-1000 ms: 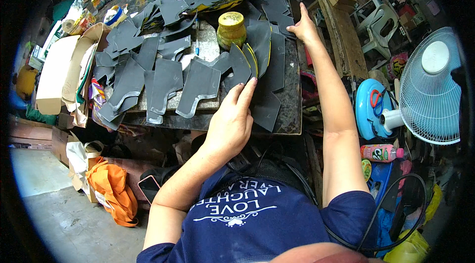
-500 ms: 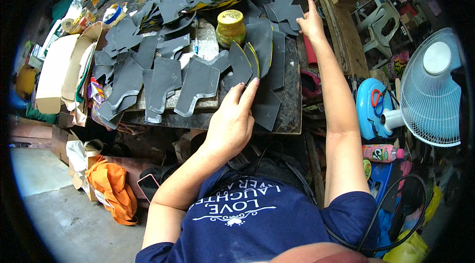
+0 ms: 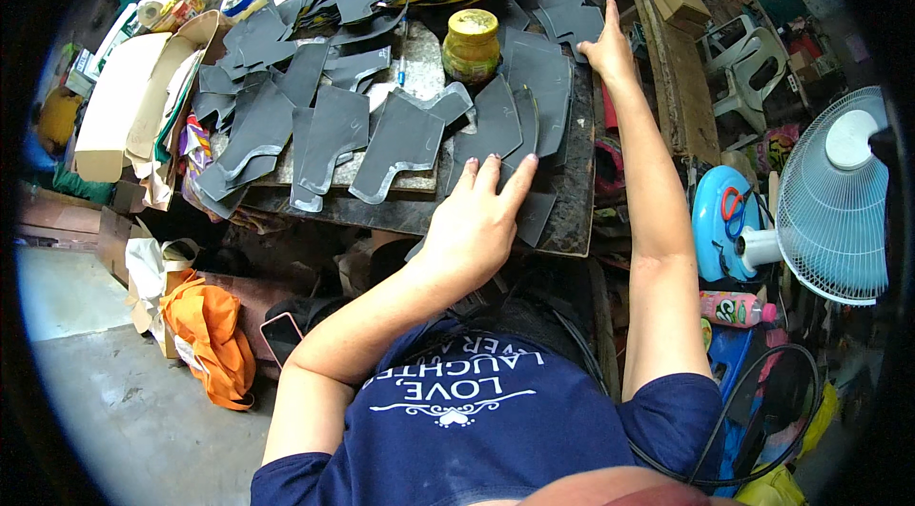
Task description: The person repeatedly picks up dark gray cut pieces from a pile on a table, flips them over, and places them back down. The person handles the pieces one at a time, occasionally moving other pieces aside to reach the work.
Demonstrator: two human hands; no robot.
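Note:
My left hand (image 3: 477, 225) rests at the table's near edge with its fingers spread, the tips at the near end of several overlapping black cut panels (image 3: 498, 118). Along the right side of the tabletop, my right arm is stretched far out. My right hand (image 3: 609, 50) has its thumb and forefinger apart, beside more black panels (image 3: 572, 22); its other fingers are partly hidden, and I see nothing held in it. A yellow-smeared jar (image 3: 471, 50) stands just beyond the panels. Left of my left hand lies a black panel with a pale coated edge (image 3: 400, 139).
Black panels are heaped across the dark table (image 3: 572, 220). An opened cardboard box (image 3: 124, 115) stands at left, a pen (image 3: 402, 53) by the jar. Right of the table are a wooden bench (image 3: 681, 87), a fan (image 3: 839, 192) and red-handled scissors (image 3: 733, 206). Another person's hands show at the top left.
The panels by my left hand, raised and curled before with yellow edges showing, now lie flatter. My left fingers have spread wider and shifted right. My right thumb now stands out from the forefinger.

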